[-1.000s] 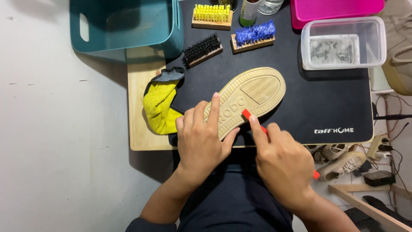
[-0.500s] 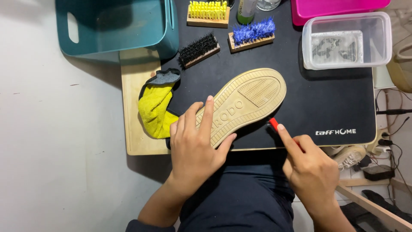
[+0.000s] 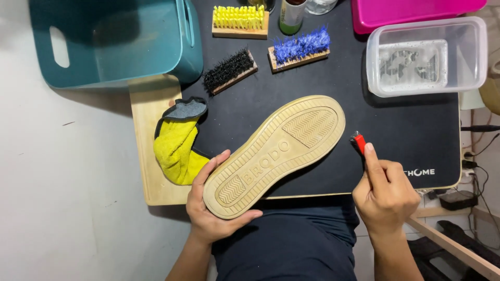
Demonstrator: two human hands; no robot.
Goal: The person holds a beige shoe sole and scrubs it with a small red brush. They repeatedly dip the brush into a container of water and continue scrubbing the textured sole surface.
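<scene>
The person is wearing dark navy clothing over the lap and torso. The 2 forearms are showing bare, with no sleeves, and the left hand (image 3: pixel 211 208) and right hand (image 3: pixel 385 195) are wearing no gloves.

Bright, even overhead light; sharp focus throughout. Soft shadows fall left of the teal bin (image 3: pixel 114 41) and wooden board (image 3: pixel 148 151).

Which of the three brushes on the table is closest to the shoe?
The black-bristled brush. It lies just above the shoe, while the blue-bristled brush sits slightly farther up and the yellow-bristled brush is farthest.
</scene>
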